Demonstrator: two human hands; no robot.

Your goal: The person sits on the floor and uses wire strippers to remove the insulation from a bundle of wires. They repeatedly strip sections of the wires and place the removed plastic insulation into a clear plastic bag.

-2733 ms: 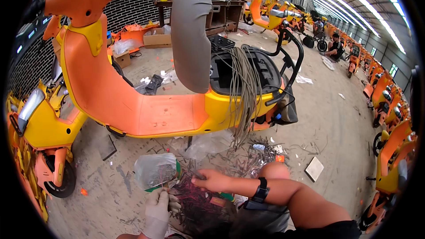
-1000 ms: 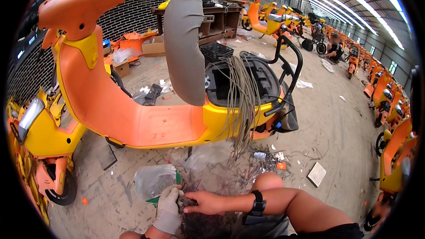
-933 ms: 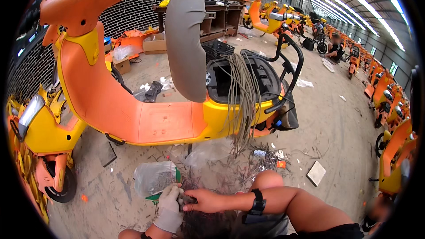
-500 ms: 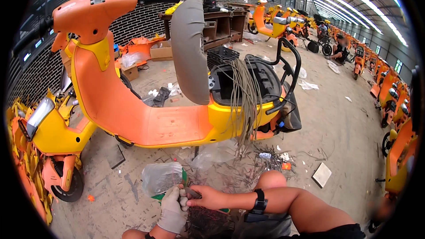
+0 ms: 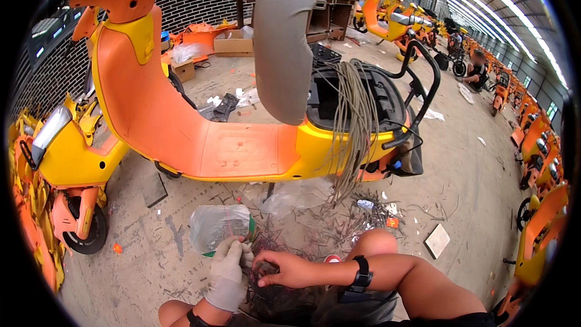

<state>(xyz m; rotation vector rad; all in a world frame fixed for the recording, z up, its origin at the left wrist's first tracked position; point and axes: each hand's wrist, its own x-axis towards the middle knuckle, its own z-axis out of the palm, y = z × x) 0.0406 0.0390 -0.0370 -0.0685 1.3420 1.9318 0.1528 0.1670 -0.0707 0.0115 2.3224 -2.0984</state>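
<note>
My left hand [image 5: 227, 274], in a pale work glove, is closed with its fingertips pinched together beside a clear plastic bag [image 5: 209, 230] on the floor. What it pinches is too small to make out. Just right of it, my bare right hand [image 5: 289, 269] has its fingers curled round something dark, mostly hidden by the hand. Dark scraps [image 5: 281, 303] of cut wire or sheathing lie below both hands, between my knees. Ahead stands an orange and yellow scooter [image 5: 242, 151] with its grey seat [image 5: 281, 48] tipped up. A bundle of grey cables [image 5: 353, 115] hangs over its open seat compartment.
More dark strips [image 5: 345, 227] litter the floor before the scooter, near crumpled clear film [image 5: 296, 197]. A pale square tile [image 5: 437, 241] lies to the right. Another scooter [image 5: 78, 169] stands at left, rows of scooters [image 5: 535, 157] at right. A person [image 5: 476, 71] sits far off.
My hands, together before, are now slightly apart, with the right lower and its fingers more curled. The view has tilted down, so the scooter sits higher in the picture.
</note>
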